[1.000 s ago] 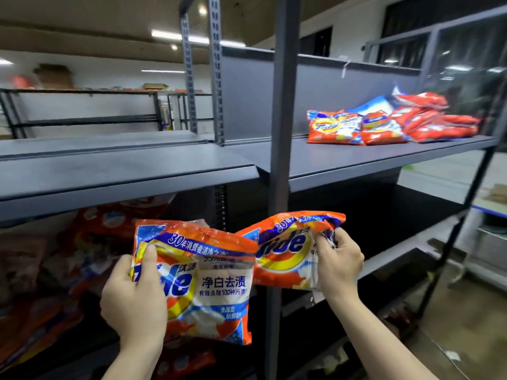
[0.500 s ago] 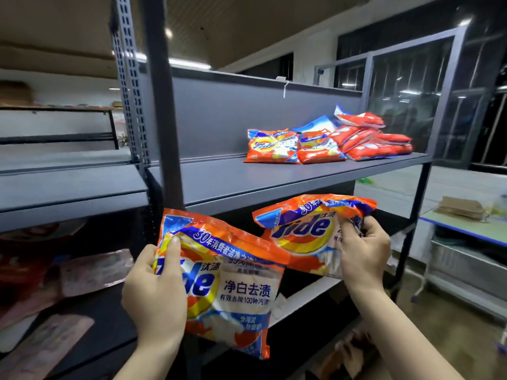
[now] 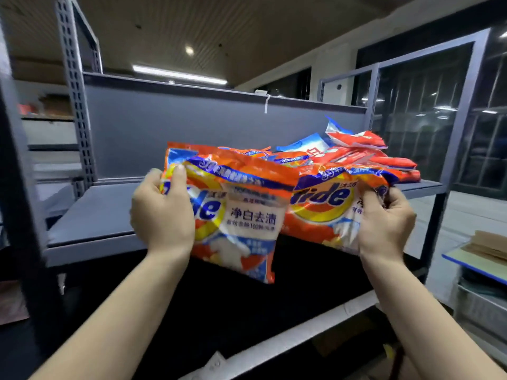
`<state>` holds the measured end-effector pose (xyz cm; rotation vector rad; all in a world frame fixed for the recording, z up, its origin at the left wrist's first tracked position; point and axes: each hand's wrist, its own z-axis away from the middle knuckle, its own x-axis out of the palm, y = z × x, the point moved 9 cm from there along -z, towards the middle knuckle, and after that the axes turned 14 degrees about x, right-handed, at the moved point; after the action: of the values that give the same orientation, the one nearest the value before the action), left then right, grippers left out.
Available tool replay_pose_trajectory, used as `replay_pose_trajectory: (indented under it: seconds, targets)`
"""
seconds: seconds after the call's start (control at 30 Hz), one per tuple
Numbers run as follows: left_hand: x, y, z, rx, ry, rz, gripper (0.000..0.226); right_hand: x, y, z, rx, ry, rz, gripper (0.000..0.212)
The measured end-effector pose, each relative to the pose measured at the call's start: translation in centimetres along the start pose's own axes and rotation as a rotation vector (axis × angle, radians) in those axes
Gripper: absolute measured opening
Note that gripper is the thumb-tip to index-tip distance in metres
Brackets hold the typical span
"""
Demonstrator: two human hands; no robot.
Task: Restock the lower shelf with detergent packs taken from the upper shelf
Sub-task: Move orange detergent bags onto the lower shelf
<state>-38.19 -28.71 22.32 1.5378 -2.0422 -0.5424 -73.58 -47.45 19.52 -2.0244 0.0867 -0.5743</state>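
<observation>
Packs in both hands.
My left hand (image 3: 163, 215) grips one detergent pack (image 3: 236, 215), my right hand (image 3: 386, 223) another (image 3: 323, 209); lower shelf (image 3: 288, 338) lies below both.

Two orange-and-blue plastic detergent packs, one at the left (image 3: 236, 215) and one at the right (image 3: 329, 207), are held upright before the grey metal upper shelf (image 3: 96, 212). More red and orange packs (image 3: 365, 154) are piled on its right end.

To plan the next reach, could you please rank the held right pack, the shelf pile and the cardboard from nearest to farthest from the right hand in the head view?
1. Right pack, gripped by the right hand.
2. Pile, behind, above.
3. Cardboard, far right.
</observation>
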Motion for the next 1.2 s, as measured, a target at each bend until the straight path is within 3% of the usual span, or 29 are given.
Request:
replay_pose_trajectory:
  seconds: [0.4,0.6,0.67,0.73,0.8,0.87,0.93,1.0,1.1,1.2]
  targets:
    - [13.7,-7.2,-7.9,-0.234,0.069,-0.126,0.035,3.6,3.7,-11.0,0.048,0.021,-0.022,0.033]
    - [22.9,-9.1,-12.7,-0.246,0.048,-0.215,0.024,7.3,4.8,-16.7,0.025,0.020,0.024,0.035]
    - [26.6,-10.1,-13.7,-0.291,0.015,-0.216,0.035,8.8,5.0,-18.0,0.008,-0.003,0.015,0.033]
    - [30.7,-11.0,-13.6,-0.289,-0.178,-0.299,0.062,10.4,5.3,-19.0,0.001,-0.023,0.005,0.035]
    - [35.4,-11.9,-12.3,-0.124,-0.553,-0.498,0.082,11.9,5.6,-20.1,-0.001,-0.026,0.012,0.036]
    - [39.7,-13.0,-9.3,0.059,-0.997,-0.571,0.067,13.8,5.9,-20.8,0.005,-0.045,0.013,0.034]
    - [41.2,-14.0,-6.8,0.057,-1.247,-0.438,0.053,15.8,6.2,-21.7,0.031,-0.044,-0.001,0.034]
    - [41.2,-14.5,-6.3,0.016,-1.253,-0.329,0.049,17.5,6.8,-22.8,0.071,0.031,-0.033,0.038]
    - [41.0,-14.8,-6.1,0.054,-1.293,-0.311,0.051,21.1,8.9,-24.1,0.170,0.046,0.137,0.015]
    - [40.9,-14.5,-5.9,0.063,-1.337,-0.259,0.051,25.2,12.7,-23.3,0.222,-0.215,0.651,0.071]
